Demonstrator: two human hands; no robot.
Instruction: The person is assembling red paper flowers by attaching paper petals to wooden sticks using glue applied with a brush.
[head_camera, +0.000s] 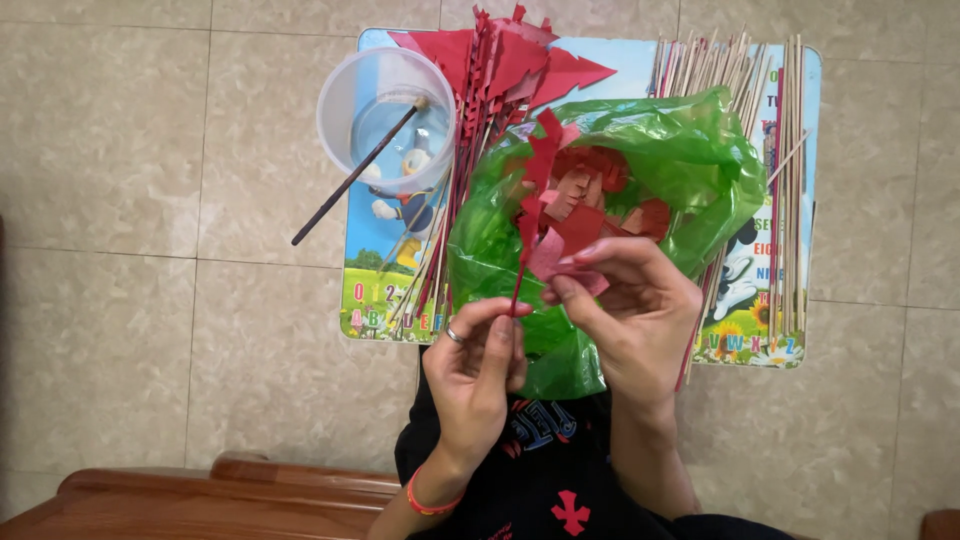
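Head view: small picture table (600, 60) on seemingly tiled floor (150, 200)

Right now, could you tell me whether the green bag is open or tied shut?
Open: the green bag has its mouth spread wide, showing red paper pieces inside.

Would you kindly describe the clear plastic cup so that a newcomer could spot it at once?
Find the colourful picture board on the tiled floor. At its upper left corner stands the clear plastic cup, left of the green bag. It alone is transparent and round, with a dark stick leaning out.
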